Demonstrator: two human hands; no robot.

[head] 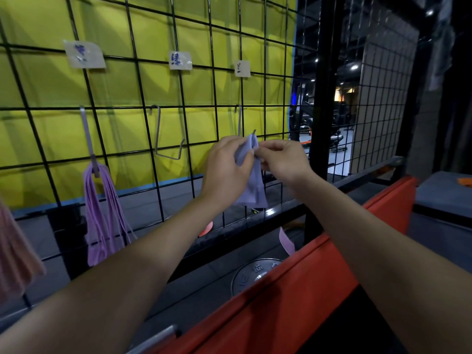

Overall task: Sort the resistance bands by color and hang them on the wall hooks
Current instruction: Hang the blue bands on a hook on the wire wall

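Observation:
A pale blue resistance band [251, 186] hangs at the right hook [239, 118] of the black wire grid [143, 108]. My left hand [227, 164] pinches its upper part from the left. My right hand [281, 159] pinches its top edge from the right, at the hook's upturned tip. Several purple bands [102, 213] hang from the left hook [88, 139]. The middle hook [166, 146] is bare. Pink bands [15, 251] show at the far left edge.
Three paper labels [180, 61] are taped to the grid above the hooks, in front of a yellow wall. An orange padded bench edge [293, 290] runs below my arms. A weight plate [255, 274] and a loose purple band [286, 241] lie beneath the grid.

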